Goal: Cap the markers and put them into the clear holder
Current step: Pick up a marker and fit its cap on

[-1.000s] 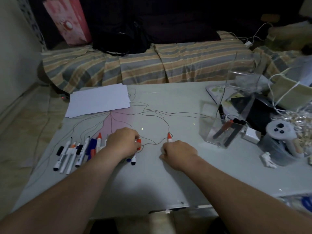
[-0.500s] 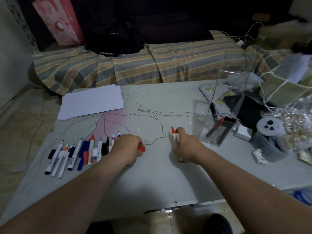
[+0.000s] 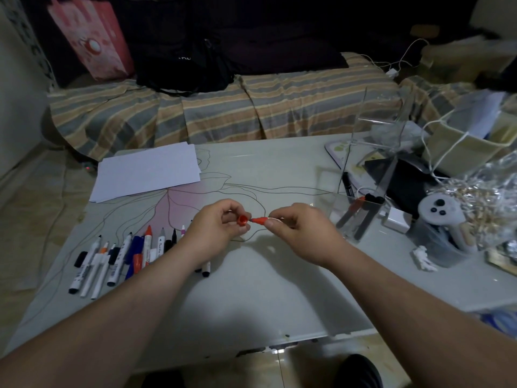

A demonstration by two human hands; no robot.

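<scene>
Left hand (image 3: 215,228) pinched red cap (image 3: 242,220), right hand (image 3: 300,229) gripped red marker (image 3: 261,220), tip just beside cap opening, above table (image 3: 251,289) centre; clear holder (image 3: 361,208) near right edge

There are two hands, the left hand (image 3: 216,229) and the right hand (image 3: 300,232). One red cap (image 3: 242,220) and one red marker (image 3: 261,220) are held. About ten loose markers (image 3: 117,254) lie in a row on the desk (image 3: 251,298); exact count is hard. One clear holder (image 3: 361,211) contains three markers. One stack of white paper (image 3: 148,170)
</scene>
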